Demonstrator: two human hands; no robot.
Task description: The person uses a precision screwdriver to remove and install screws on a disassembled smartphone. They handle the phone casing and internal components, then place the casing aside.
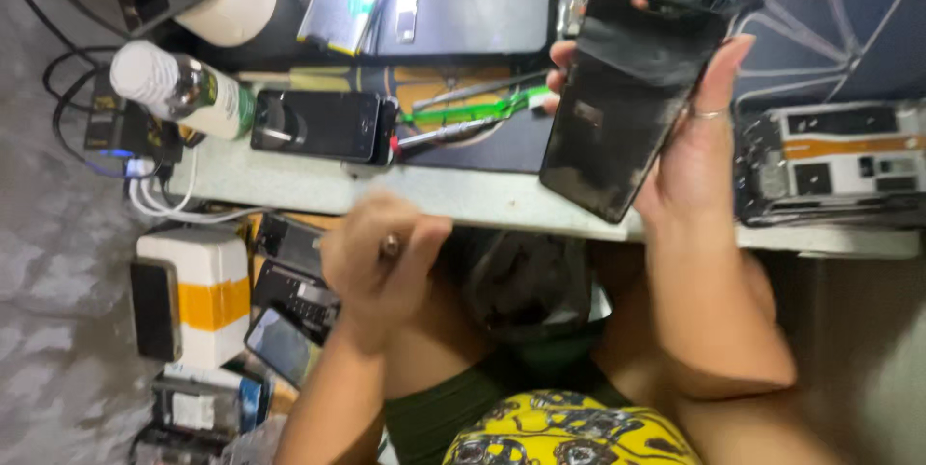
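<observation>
The flat black rectangular phone screen panel (627,103) is in the air above the near edge of the pale worktable (463,197), a little tilted, right of the middle of the scene. The right hand (690,147) grasps it: the thumb lies along its right side and the fingertips (562,52) come around its far left edge. To handle such a thin panel well, I think the grip should stay on the edges, not on the glass face. The left hand (381,267) is lower, near the table edge, curled loosely and blurred; I cannot tell if it holds something. On the table to the left lies a dark phone (318,124), then a white bottle with green label (183,89). Green-handled tweezers (473,106) lie between.
</observation>
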